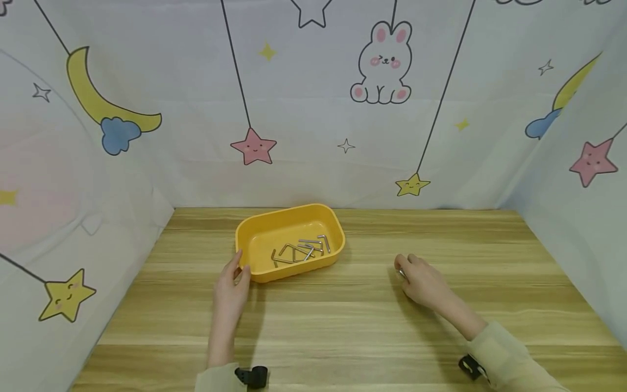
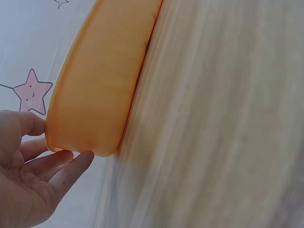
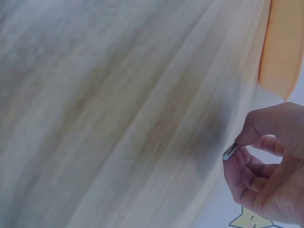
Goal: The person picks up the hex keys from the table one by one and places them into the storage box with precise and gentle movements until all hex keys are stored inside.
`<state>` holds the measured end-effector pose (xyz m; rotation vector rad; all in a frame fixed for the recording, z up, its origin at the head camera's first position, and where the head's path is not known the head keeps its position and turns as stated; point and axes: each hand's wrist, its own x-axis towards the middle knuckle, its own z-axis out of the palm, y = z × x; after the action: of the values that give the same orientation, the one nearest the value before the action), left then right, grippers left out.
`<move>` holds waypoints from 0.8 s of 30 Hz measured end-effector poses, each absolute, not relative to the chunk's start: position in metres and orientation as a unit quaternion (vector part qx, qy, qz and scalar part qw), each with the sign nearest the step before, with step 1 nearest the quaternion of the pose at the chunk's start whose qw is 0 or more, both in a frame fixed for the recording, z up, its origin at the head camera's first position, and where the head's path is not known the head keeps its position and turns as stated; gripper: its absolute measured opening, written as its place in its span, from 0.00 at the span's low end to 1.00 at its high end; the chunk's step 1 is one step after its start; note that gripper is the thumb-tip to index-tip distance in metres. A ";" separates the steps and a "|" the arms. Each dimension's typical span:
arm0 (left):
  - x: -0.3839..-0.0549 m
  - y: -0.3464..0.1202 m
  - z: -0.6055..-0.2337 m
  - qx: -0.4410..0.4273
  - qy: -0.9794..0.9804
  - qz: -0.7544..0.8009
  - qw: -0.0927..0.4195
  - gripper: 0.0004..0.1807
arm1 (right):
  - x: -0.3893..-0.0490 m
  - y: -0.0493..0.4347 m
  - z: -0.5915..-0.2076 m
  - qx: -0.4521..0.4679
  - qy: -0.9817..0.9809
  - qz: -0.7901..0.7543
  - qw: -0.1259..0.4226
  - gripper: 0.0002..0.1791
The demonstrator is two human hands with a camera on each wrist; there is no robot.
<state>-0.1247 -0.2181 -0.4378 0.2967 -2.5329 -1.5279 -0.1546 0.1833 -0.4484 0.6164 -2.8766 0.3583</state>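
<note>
Toward the back of the table, a yellow plastic tray [image 1: 274, 223] holds several L-shaped hex keys [image 1: 294, 260], some brassy and some silver. My left hand [image 1: 232, 288] holds the tray's near left corner, thumb and fingers against its outer walls. In the left wrist view the fingertips [image 2: 85, 156] touch the end wall. To the right of the tray, my right hand [image 1: 423, 280] pinches a hex key [image 3: 230, 151] between thumb and fingertips, low over the table. Only a short silver end of it shows; the rest is hidden in the fingers.
The wooden table [image 1: 333, 326] reaches back to a white cloth [image 1: 313, 179] printed with stars, moons and a rabbit. More cloth hangs along the left and right sides. A black strap device [image 1: 252, 377] sits at each wrist.
</note>
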 end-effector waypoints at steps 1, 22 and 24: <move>-0.125 -0.218 -0.438 0.100 -0.849 -0.512 0.085 0.27 | -0.155 0.183 -0.448 0.207 -0.967 0.120 0.089 0.18; -0.124 -0.218 -0.437 0.100 -0.850 -0.510 0.087 0.27 | -0.162 0.159 -0.433 0.212 -0.960 0.149 0.105 0.18; -0.124 -0.218 -0.437 0.101 -0.849 -0.511 0.085 0.27 | -0.163 0.156 -0.431 0.205 -0.960 0.163 0.098 0.19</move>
<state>-0.1236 -0.2183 -0.4371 0.3011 -2.5323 -1.5240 -0.1628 0.1564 -0.4309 0.6072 -2.8412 0.4818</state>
